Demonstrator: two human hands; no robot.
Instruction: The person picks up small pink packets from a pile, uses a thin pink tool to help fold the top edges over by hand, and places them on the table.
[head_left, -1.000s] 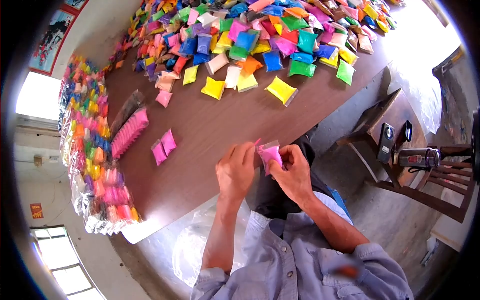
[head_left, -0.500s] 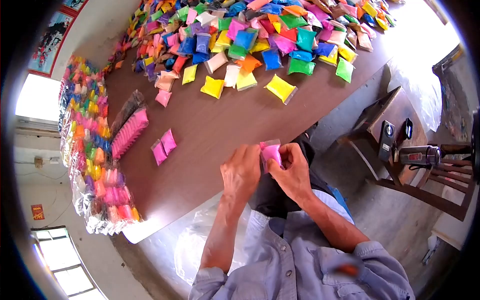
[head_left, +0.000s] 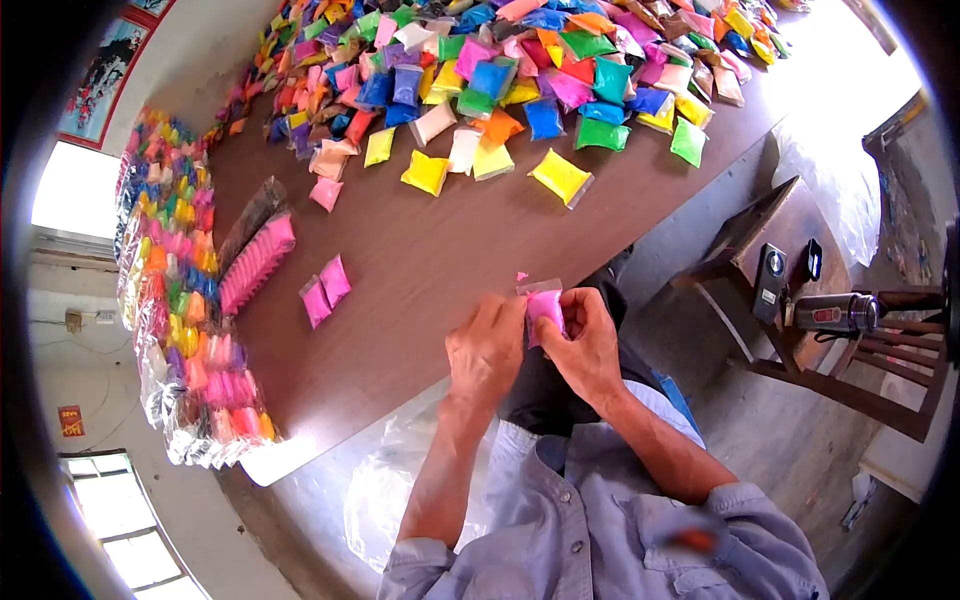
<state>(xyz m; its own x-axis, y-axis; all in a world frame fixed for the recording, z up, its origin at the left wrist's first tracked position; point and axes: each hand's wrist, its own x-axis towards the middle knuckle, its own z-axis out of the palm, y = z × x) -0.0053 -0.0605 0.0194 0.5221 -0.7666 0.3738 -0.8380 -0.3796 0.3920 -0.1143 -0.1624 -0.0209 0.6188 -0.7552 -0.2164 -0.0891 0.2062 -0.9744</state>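
Observation:
A small clear packet with a soft pink filling point(head_left: 543, 308) is held upright between my hands at the near table edge. The thumb and fingers of my right hand point(head_left: 588, 342) are closed round its right side, the thumb pressed on its face. My left hand point(head_left: 484, 345) is curled at the packet's left edge, fingertips together there; the exact pinch is partly hidden. A tiny pink bit point(head_left: 521, 276) shows just beyond the packet's top. Two more pink packets point(head_left: 326, 290) lie side by side on the brown table point(head_left: 420, 260), left of my hands.
A row of pink packets in a clear bag point(head_left: 258, 265) lies farther left. Filled bags of coloured packets point(head_left: 200, 320) line the left edge. A big heap of coloured packets point(head_left: 490, 75) covers the far side. A wooden stool point(head_left: 745, 235) at right bears a flask point(head_left: 835, 312).
The tiny pink bit now shows above the packet. My left hand has moved slightly down and right, while my right hand keeps its hold. The view has shifted a little.

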